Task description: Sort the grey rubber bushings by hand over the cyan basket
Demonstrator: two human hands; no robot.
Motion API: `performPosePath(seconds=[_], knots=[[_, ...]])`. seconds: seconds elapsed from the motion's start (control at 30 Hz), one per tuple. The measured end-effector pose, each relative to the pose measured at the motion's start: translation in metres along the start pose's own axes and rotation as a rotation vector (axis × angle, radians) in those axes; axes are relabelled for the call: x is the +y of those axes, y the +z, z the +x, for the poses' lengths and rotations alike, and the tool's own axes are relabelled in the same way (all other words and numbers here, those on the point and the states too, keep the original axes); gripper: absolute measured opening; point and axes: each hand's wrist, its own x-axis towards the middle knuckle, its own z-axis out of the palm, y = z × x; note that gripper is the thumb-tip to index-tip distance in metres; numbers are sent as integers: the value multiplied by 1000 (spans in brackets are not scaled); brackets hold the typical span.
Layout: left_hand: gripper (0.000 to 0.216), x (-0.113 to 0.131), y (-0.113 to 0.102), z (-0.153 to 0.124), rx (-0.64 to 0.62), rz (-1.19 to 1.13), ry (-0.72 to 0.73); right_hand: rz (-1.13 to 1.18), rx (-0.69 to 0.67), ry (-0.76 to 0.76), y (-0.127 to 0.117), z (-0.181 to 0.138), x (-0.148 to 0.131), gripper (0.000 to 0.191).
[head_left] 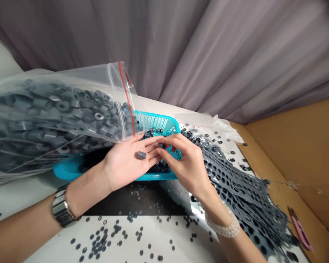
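Palm up, my left hand (pixel 127 159) is open over a blue plastic basket (pixel 172 124), with a small grey cylinder (pixel 141 155) lying loose on the palm. My right hand (pixel 186 160) pinches a small dark grey ring (pixel 161 145) between thumb and fingers, above the left fingertips. Dark small pieces sit in the basket, partly hidden by my hands. To the left, a clear zip bag (pixel 113 91) full of grey tubular pieces leans over the basket, its red-striped mouth beside my left fingers.
Perforated dark grey sheets (pixel 244 186) are piled on the right. Small dark discs (pixel 98 241) are scattered over the white table. Pink-handled snips (pixel 301 230) lie on cardboard (pixel 304 146) at far right. A grey curtain (pixel 159 47) hangs behind.
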Motion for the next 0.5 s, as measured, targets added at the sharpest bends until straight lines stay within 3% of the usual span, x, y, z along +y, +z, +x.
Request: performPosePath(seconds=[0.2, 0.4, 0.5], knots=[[43, 1, 0, 0, -55, 31, -16, 151, -37, 103, 1, 0, 0, 12], [32, 1, -1, -1, -41, -16, 1, 967, -146, 500, -3, 1, 2, 21], [30, 1, -1, -1, -62, -50, -2, 1206, -179, 612, -7, 3, 2, 20]])
